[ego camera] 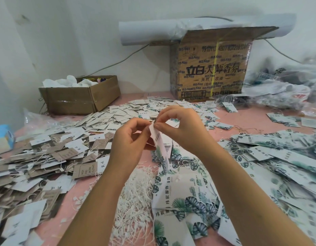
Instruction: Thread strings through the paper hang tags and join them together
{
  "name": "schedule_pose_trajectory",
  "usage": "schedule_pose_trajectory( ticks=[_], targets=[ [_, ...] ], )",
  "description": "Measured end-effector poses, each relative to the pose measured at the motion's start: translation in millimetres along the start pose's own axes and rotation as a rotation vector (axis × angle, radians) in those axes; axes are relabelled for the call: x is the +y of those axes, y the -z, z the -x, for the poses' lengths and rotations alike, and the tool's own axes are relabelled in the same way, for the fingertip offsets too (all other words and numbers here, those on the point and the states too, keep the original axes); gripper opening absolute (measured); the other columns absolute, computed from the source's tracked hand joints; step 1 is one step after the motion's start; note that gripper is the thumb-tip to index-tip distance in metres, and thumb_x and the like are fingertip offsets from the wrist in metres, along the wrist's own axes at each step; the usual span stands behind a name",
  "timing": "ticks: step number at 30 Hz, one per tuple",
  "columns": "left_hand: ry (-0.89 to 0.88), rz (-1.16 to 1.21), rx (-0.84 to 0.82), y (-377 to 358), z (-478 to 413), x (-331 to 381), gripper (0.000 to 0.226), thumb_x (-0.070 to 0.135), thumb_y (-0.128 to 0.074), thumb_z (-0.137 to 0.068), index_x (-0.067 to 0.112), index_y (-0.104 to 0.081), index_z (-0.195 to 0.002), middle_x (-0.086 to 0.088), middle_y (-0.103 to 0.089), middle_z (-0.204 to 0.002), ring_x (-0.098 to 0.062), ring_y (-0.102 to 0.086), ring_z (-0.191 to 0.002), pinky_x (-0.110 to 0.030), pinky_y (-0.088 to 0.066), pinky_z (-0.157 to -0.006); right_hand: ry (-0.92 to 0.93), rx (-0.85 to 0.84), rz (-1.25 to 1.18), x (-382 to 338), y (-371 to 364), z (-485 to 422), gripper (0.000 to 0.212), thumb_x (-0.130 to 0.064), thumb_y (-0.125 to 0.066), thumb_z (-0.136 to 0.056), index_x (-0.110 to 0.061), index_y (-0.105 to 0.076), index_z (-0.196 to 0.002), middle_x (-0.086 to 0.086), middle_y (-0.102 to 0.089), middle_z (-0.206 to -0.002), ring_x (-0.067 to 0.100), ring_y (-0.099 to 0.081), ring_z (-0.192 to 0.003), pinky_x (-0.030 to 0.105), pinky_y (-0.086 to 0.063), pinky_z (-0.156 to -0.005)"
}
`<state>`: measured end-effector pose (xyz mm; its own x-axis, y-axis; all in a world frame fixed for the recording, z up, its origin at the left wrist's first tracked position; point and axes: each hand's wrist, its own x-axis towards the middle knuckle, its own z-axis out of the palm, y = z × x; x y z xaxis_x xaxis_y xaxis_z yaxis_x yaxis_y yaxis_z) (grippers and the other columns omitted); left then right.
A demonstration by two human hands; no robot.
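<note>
We raise both forearms, left hand (130, 137) and right hand (182, 126) meeting fingertip to fingertip, fingers curled in a pinch.

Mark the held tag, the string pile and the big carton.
held tag (158, 139), head view, its printed face
string pile (134, 192), head view, middle of the tangle
big carton (210, 68), head view, its front face
</note>
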<state>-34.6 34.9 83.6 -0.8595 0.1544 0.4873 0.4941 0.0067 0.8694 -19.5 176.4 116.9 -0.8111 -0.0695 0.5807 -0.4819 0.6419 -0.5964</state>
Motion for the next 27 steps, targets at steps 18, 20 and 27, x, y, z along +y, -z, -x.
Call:
schedule_pose_trajectory(
  ticks=[18, 20, 27],
  targets=[
    [-0.008, -0.331, 0.072, 3.6, -1.8, -7.2, 0.012, 0.004, -0.054, -0.086, 0.007, -0.055, -0.074, 0.009, -0.067, -0.078, -0.009, -0.062, -0.049, -0.011, -0.040, -0.045, -0.279, 0.342, -0.397, 36.5, 14.2, 0.0, 0.023, 0.006, -0.067, -0.078, -0.016, -0.061, -0.080, 0.004, -0.066, -0.082, 0.010, -0.065, -0.072, 0.017, -0.052, -0.069],
    [-0.015, -0.263, 0.082, 4.1, -1.8, -5.9, 0.013, -0.001, -0.052, -0.085, 0.005, -0.053, -0.073, 0.008, -0.069, -0.076, -0.010, -0.060, -0.049, -0.014, -0.044, -0.048, -0.307, 0.357, -0.427, 41.4, 16.2, 0.9, 0.024, 0.007, -0.067, -0.077, -0.017, -0.060, -0.079, 0.005, -0.065, -0.085, 0.004, -0.066, -0.067, 0.012, -0.049, -0.062],
    [0.190, 0.261, 0.122, 4.2, -3.9, -1.4, 0.019, 0.000, -0.045, -0.094, 0.008, -0.050, -0.078, 0.005, -0.063, -0.063, -0.004, -0.053, -0.053, -0.019, -0.050, -0.056, -0.454, 0.389, -0.942, 51.4, 17.5, -0.8, 0.022, 0.016, -0.056, -0.080, -0.006, -0.058, -0.081, 0.010, -0.060, -0.078, 0.018, -0.066, -0.069, 0.027, -0.057, -0.074]
  ],
)
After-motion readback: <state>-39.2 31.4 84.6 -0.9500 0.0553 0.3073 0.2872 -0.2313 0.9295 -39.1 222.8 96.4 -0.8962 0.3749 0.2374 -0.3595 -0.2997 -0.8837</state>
